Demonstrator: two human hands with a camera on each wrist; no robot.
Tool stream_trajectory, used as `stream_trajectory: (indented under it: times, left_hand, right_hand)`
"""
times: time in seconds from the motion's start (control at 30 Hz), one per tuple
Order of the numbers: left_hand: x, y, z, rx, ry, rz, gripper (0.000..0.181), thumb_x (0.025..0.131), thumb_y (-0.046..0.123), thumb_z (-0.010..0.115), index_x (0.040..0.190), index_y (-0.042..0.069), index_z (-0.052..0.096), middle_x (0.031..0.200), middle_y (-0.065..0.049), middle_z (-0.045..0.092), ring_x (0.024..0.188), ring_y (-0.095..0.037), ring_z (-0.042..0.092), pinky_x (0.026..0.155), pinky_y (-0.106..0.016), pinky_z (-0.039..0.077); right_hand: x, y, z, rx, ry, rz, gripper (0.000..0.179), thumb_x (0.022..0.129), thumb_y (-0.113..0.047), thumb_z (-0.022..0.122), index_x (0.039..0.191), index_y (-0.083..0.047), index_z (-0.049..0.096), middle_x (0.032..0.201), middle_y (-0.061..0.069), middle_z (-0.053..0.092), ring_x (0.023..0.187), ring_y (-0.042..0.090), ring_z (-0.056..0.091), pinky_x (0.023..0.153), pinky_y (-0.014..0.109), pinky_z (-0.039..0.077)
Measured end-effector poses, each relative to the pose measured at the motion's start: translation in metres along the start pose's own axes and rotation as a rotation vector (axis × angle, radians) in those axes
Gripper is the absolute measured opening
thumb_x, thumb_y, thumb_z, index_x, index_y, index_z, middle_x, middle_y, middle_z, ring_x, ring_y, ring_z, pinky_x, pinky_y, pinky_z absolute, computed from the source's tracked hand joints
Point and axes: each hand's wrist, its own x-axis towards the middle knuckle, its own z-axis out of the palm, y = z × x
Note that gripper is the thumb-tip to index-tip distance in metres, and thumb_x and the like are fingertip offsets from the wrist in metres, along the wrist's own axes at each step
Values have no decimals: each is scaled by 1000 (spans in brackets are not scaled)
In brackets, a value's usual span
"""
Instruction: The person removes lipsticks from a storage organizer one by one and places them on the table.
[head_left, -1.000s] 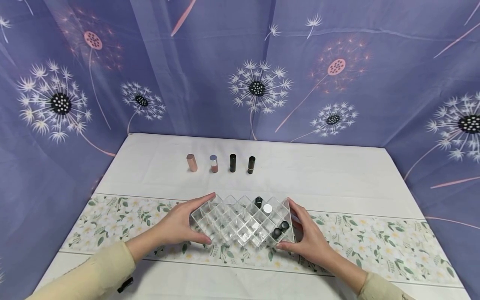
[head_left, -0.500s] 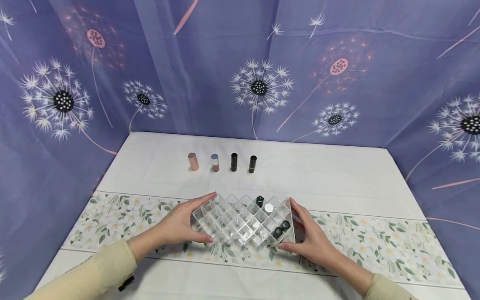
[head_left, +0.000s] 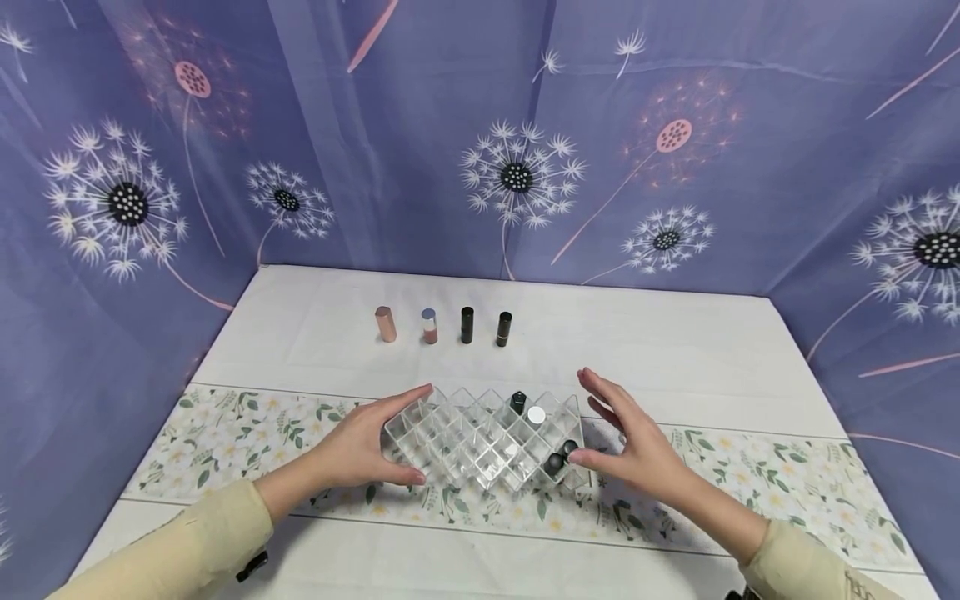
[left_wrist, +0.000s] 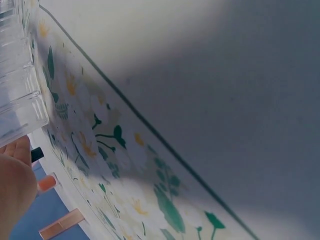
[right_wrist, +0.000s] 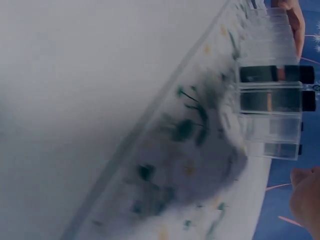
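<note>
A clear lipstick organizer (head_left: 480, 442) with diamond-shaped compartments stands on the floral strip of the table. My left hand (head_left: 352, 446) grips its left end, thumb at the front and fingers towards the back. Just off the right end, my right hand (head_left: 633, 442) is spread and holds nothing; its thumb overlaps the corner in the head view. Inside the organizer's right half are a black-capped tube (head_left: 518, 403), a white-topped one (head_left: 536, 416) and two with round black caps (head_left: 554, 463). The right wrist view shows dark tubes (right_wrist: 270, 100) through the clear walls.
Behind the organizer, a row stands upright: a rose-gold lipstick (head_left: 386, 325), a silver-capped pink tube (head_left: 429, 327) and two black lipsticks (head_left: 467, 325). A purple dandelion-print curtain (head_left: 405, 167) encloses the back and sides of the white table (head_left: 660, 350).
My right hand has let go of the organizer's right end and moved slightly right and up. My left hand keeps its grip, and the organizer stays in place.
</note>
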Motion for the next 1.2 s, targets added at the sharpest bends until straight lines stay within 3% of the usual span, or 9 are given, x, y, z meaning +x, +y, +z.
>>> stream_trajectory:
  times: [0.27, 0.53, 0.73, 0.83, 1.2]
  left_hand:
    - [0, -2, 1, 2, 1, 7, 116, 72, 51, 98, 167, 22, 40, 166, -5, 48, 147, -40, 50, 118, -66, 42]
    - [1, -2, 1, 13, 5, 23, 116, 71, 55, 97, 167, 23, 40, 165, -5, 49, 146, -39, 51, 118, -64, 42]
    - [0, -2, 1, 32, 9, 16, 117, 70, 54, 98, 167, 24, 39, 165, -6, 49, 145, -40, 52, 117, -65, 43]
    - [0, -2, 1, 40, 11, 11, 118, 70, 52, 99, 167, 24, 39, 165, -6, 49, 145, -40, 52, 117, -66, 43]
    - [0, -3, 2, 39, 11, 11, 118, 70, 53, 98, 167, 22, 39, 165, -6, 49, 145, -40, 53, 117, -66, 43]
  right_hand:
    - [25, -8, -8, -86, -35, -17, 96, 85, -12, 91, 166, -10, 39, 165, 12, 46, 147, 37, 48, 121, 15, 33]
    - [48, -16, -7, -105, -57, -44, 80, 88, -14, 90, 159, -11, 52, 160, 6, 55, 147, 31, 51, 122, 20, 36]
    - [62, -22, -4, -138, -104, -13, 74, 90, -22, 89, 156, -12, 57, 157, 4, 59, 146, 30, 54, 122, 47, 43]
    - [67, -22, -2, -144, -131, -16, 75, 90, -24, 89, 155, -10, 56, 157, 6, 59, 146, 33, 54, 121, 55, 42]
    - [77, -21, 8, -178, -180, -59, 69, 90, -24, 89, 151, -8, 61, 150, 8, 64, 140, 33, 59, 117, 52, 48]
